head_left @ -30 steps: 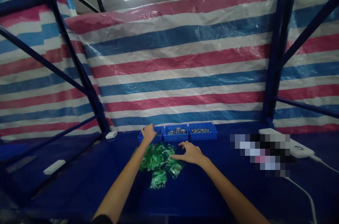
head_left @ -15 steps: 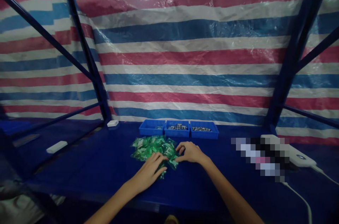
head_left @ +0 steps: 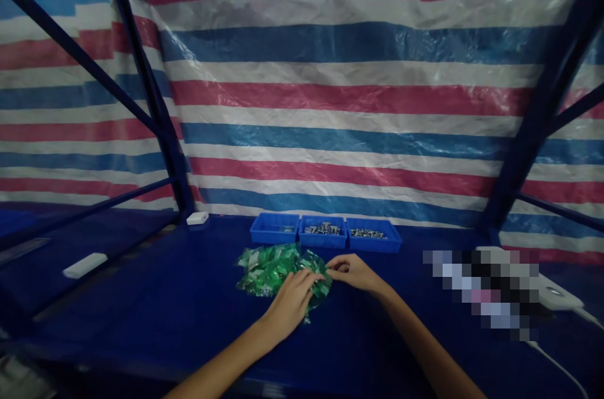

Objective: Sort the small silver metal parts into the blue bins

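Observation:
A pile of small clear bags with green contents [head_left: 268, 267] lies on the blue tabletop in the middle of the head view. My left hand [head_left: 293, 298] rests over the pile's right part with its fingers stretched out, covering some of the bags. At the right edge of the pile, my right hand [head_left: 353, 273] has thumb and forefinger pinched on the edge of a green bag [head_left: 323, 286]. Its other fingers are curled in. The exact edge between the fingertips is small and partly hidden.
Behind the pile stand three blue trays: a left one [head_left: 275, 236], a middle one [head_left: 323, 241] and a right one [head_left: 374, 246], the last two with small metal parts. A white power bank-like device [head_left: 561, 293] with a cable lies right. Blue posts flank the table [head_left: 189, 311].
My left hand has slid right over the bags. My right hand's thumb and forefinger have closed at the pile's right edge. The camera view has shifted slightly.

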`<state>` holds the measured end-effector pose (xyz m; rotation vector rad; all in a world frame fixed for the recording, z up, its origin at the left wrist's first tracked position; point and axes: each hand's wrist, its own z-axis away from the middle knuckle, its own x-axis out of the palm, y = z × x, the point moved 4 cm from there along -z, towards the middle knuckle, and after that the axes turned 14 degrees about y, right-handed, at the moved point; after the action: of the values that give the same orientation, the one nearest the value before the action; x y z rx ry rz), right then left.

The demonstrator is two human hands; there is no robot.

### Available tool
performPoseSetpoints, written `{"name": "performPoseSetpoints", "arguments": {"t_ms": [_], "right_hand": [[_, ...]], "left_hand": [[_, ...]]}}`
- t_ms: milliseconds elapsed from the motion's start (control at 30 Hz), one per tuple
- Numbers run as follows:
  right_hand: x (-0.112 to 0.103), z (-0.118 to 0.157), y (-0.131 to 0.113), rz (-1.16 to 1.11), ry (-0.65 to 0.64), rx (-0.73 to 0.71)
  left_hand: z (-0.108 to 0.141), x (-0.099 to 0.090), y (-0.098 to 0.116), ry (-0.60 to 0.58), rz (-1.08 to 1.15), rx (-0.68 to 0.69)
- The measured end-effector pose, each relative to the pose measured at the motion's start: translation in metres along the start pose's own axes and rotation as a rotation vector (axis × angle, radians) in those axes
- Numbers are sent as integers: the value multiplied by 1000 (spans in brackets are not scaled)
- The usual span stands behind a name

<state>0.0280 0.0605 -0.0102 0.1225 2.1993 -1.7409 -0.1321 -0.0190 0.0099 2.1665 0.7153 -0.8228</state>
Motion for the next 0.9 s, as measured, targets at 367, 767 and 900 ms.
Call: {"name": "performPoseSetpoints", "arguments": {"t_ms": [367, 767, 900], "right_hand": [[-1, 3, -22, -377, 156, 159], [3, 13, -37, -303, 259, -34], [-2, 18, -42, -117, 314, -214]], "left_hand": [[-33, -23, -1, 327, 485, -445], [-31, -20, -20, 384, 325, -401], [-32, -23, -17, 420, 330, -229]]}}
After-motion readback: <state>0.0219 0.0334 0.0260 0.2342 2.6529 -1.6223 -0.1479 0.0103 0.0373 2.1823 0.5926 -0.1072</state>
